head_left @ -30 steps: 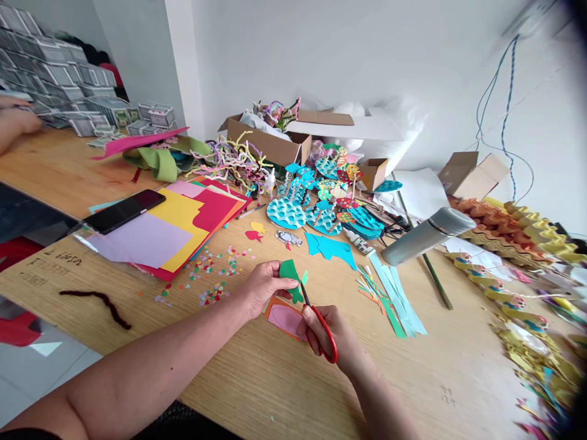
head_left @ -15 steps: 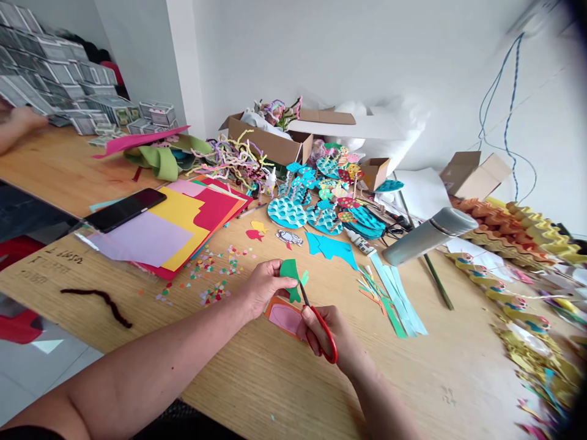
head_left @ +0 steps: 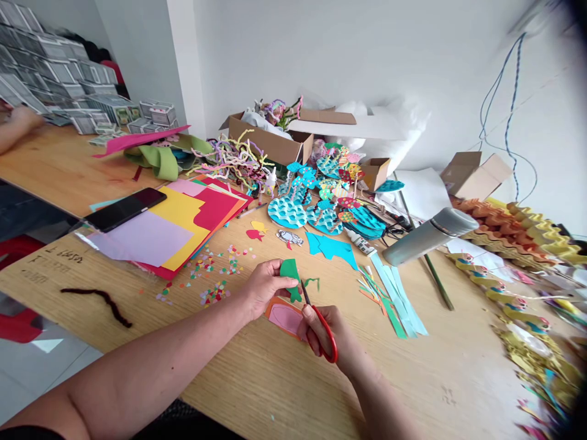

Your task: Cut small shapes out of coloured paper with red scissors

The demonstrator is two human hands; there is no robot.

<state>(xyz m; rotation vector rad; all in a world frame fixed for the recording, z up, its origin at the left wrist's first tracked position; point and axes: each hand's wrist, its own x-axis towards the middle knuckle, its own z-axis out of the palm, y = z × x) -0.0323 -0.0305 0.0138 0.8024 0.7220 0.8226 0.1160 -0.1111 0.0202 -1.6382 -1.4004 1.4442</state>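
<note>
My left hand [head_left: 268,286] pinches a green paper cutout [head_left: 288,269] between thumb and fingers, held above the table. In my right hand [head_left: 328,333] are red-handled scissors [head_left: 331,342], their dark blades pointing up at the cutout's right edge. A thin green paper scrap [head_left: 313,281] hangs just right of the blade tips. Beneath both hands lies an orange-edged piece with a pink panel [head_left: 283,318], partly hidden by my right fingers. Beyond them are a yellow fish cutout [head_left: 259,227] and a red fish cutout [head_left: 254,235] on the table.
Coloured paper sheets [head_left: 169,241] with a black phone [head_left: 126,209] lie left, confetti dots [head_left: 213,293] nearer. Blue paper [head_left: 331,247], paper strips [head_left: 398,299] and a grey flask [head_left: 428,237] lie right. Fish decorations [head_left: 321,195] and boxes stand behind. Another person's arm [head_left: 18,127] shows far left.
The green trimming by the blades has come away from the cutout's edge and now dangles as a thin scrap to the right. Both hands have barely moved.
</note>
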